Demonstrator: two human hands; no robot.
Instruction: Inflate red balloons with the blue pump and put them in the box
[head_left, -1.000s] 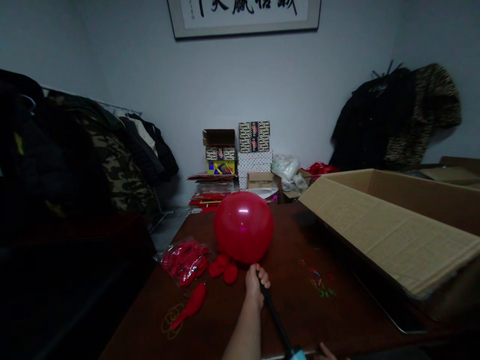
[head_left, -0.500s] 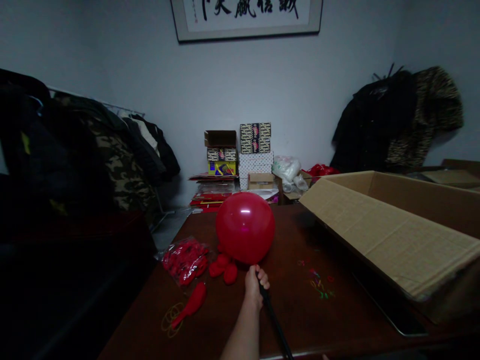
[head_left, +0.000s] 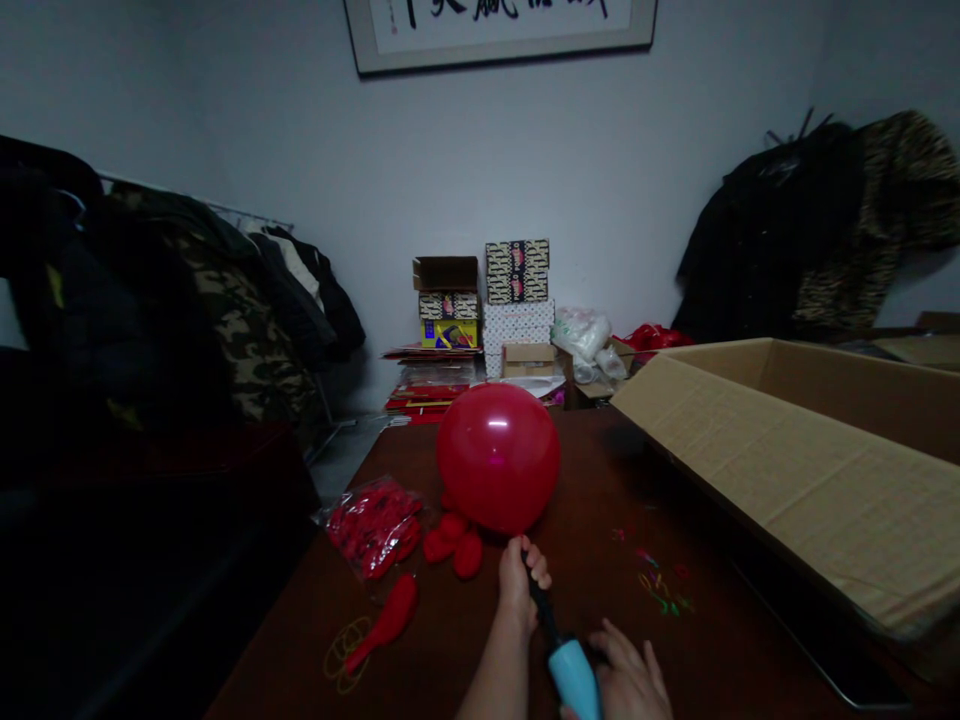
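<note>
A blown-up red balloon stands over the table, its neck down in my left hand. The fingers of that hand are closed around the neck and the black nozzle end of a hand pump. The pump slants down toward me, a black rod above and a light-blue barrel below. At the bottom edge my right hand is at the blue barrel, thumb on one side and loosely spread fingers on the other. Its palm is partly hidden and slightly blurred.
Left on the brown table are a limp red balloon, rubber bands, small red balloons and a plastic bag of red pieces. Coloured bands lie right, beside a large open cardboard box. Stacked boxes stand behind.
The pump's blue barrel and my right hand have come up into view, and less black rod shows. The balloon looks slightly larger. My left hand keeps its grip; the whole view has shifted a little.
</note>
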